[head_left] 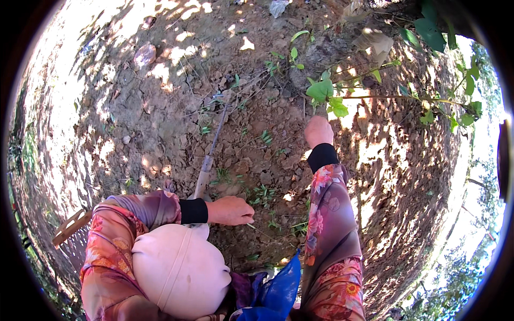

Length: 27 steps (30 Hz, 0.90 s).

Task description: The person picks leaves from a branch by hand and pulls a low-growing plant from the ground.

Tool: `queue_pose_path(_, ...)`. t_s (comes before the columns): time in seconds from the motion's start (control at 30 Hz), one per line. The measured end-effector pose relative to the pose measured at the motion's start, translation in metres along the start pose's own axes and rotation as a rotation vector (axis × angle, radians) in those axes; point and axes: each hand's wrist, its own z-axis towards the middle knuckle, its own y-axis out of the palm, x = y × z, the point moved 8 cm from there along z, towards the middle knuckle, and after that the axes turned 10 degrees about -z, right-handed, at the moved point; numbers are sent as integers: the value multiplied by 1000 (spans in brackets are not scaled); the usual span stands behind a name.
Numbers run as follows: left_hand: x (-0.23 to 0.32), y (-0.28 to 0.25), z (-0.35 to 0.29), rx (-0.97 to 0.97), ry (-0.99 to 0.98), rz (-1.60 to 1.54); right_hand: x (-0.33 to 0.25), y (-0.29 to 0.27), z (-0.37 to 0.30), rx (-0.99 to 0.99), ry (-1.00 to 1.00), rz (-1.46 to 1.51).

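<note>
My left hand [231, 210] is low over the soil, left of the middle, its fingers pressed together in a pinch. A thin pale stem shows just beside the fingertips; whether they hold it I cannot tell. Farther forward and to the right, my right hand [319, 131] is closed in a fist near the ground, just short of a leafy green plant [321, 91]. Whatever the fist holds is hidden. A long thin tool [206, 165] with a pale handle and dark shaft lies on the soil, its near end by my left wrist. Small weeds [263, 195] grow between my hands.
A pale pink, rounded, seamed cloth thing [179, 270] sits under my left forearm, with blue plastic sheeting [281, 283] beside it. A perforated basket-like thing with a brown edge [72, 229] is at the far left. A long leafy branch [407, 98] stretches rightward; dry leaves [375, 44] lie farther off.
</note>
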Motion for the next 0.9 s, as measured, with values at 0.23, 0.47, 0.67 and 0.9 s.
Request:
queue_pose_path(0.23, -2, 6, -1, -32, -10, 22, -16, 45, 16, -169, -218, -172)
queue_pose_path(0.47, 25, -99, 23, 390, 174, -74, -33, 17, -5, -111, -206, 166)
queue_pose_path(0.67, 16, -197, 92, 658, 92, -29, -19, 14, -9, -108, -274, 178)
queue_pose_path(0.9, 4, -166, 83, 483, 36, -91, 2, 19, -56, -287, -44, 736)
